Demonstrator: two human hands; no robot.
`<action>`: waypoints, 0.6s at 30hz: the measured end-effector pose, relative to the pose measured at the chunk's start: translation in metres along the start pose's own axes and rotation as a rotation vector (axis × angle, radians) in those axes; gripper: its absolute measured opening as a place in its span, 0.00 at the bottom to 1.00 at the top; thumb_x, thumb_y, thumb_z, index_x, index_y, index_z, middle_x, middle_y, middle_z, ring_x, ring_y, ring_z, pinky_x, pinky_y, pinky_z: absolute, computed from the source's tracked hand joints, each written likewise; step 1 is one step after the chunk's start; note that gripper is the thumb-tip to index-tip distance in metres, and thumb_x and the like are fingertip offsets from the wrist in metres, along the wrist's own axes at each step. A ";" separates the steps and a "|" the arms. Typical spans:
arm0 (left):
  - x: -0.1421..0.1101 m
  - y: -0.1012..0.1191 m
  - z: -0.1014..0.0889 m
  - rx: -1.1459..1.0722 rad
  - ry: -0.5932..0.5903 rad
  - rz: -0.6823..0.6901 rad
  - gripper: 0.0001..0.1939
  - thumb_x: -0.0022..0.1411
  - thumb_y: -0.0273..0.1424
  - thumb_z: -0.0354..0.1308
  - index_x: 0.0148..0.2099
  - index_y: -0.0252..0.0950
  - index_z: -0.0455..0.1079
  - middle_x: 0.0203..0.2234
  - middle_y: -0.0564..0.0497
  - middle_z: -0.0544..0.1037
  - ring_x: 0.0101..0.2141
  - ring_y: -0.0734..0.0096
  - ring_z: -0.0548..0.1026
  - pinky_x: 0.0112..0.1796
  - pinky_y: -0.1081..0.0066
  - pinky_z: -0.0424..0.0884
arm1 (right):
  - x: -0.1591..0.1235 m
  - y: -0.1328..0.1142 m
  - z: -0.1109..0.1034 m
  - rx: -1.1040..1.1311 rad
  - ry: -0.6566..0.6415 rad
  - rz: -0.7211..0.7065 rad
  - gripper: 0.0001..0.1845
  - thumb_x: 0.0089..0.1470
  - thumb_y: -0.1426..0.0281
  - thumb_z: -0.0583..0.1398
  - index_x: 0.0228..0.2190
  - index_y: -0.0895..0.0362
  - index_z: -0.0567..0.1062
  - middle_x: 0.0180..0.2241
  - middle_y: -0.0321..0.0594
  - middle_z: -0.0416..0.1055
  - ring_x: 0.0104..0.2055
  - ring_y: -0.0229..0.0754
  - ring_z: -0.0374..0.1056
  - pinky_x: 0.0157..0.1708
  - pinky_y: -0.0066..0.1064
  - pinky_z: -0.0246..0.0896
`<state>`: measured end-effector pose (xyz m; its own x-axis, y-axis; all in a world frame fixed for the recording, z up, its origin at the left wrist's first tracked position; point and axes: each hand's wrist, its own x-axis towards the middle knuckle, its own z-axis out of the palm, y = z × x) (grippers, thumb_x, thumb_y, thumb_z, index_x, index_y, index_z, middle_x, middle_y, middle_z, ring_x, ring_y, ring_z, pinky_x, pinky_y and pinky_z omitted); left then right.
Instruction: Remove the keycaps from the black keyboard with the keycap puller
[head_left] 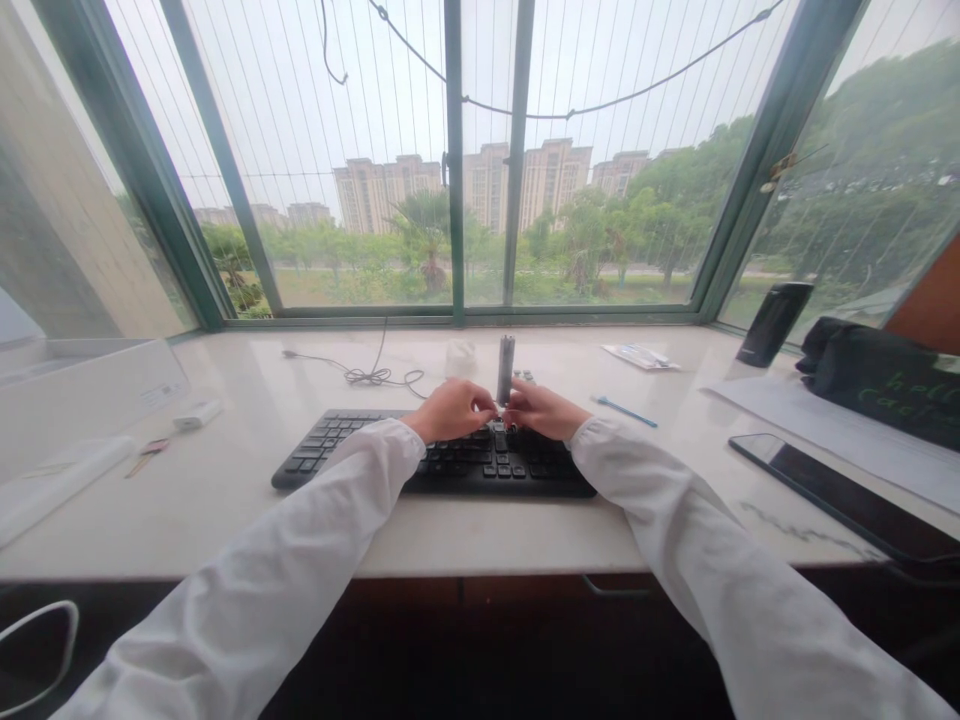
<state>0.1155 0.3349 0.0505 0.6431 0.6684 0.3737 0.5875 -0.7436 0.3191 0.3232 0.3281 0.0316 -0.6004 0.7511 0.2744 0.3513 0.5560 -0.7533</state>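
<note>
A black keyboard [360, 455] lies on the white sill-top desk [225, 490] in front of me. Both my hands rest over its far middle rows. My left hand [448, 410] is curled with its fingertips pinched together at the keys. My right hand [541, 410] is curled the same way, its fingertips meeting the left hand's. A slim grey upright tool [506, 368] rises between the two hands; which hand holds it is hidden by the fingers. White sleeves cover both arms.
A tangled cable [371, 375] lies behind the keyboard. A blue pen-like stick [624, 410] and a packet [639, 355] lie to the right. A dark tablet [840, 495], black cylinder [774, 322] and black bag [877, 385] sit far right. A small white box [196, 414] sits left.
</note>
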 end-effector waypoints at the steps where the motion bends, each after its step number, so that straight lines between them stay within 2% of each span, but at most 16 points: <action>1: 0.000 0.000 0.000 0.004 0.001 0.003 0.12 0.57 0.33 0.55 0.36 0.37 0.80 0.27 0.51 0.80 0.27 0.74 0.72 0.30 0.75 0.63 | 0.000 0.000 0.000 -0.012 0.001 -0.001 0.14 0.52 0.66 0.60 0.41 0.56 0.65 0.27 0.34 0.71 0.29 0.38 0.66 0.31 0.29 0.60; 10: -0.002 0.004 -0.001 0.078 0.028 0.008 0.11 0.57 0.33 0.55 0.34 0.39 0.80 0.26 0.51 0.80 0.26 0.73 0.72 0.28 0.75 0.61 | -0.001 -0.004 0.000 -0.049 0.013 0.011 0.15 0.53 0.67 0.59 0.43 0.57 0.65 0.27 0.35 0.72 0.30 0.39 0.67 0.33 0.32 0.61; 18: -0.002 0.004 -0.002 0.117 0.038 0.034 0.10 0.57 0.33 0.55 0.34 0.41 0.79 0.24 0.53 0.79 0.24 0.74 0.70 0.27 0.74 0.59 | -0.002 -0.006 0.004 -0.152 0.036 -0.005 0.12 0.53 0.70 0.56 0.41 0.55 0.63 0.28 0.35 0.71 0.32 0.40 0.68 0.35 0.32 0.61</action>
<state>0.1153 0.3307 0.0526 0.6462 0.6400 0.4157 0.6202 -0.7578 0.2026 0.3194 0.3223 0.0336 -0.5772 0.7589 0.3014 0.4545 0.6053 -0.6535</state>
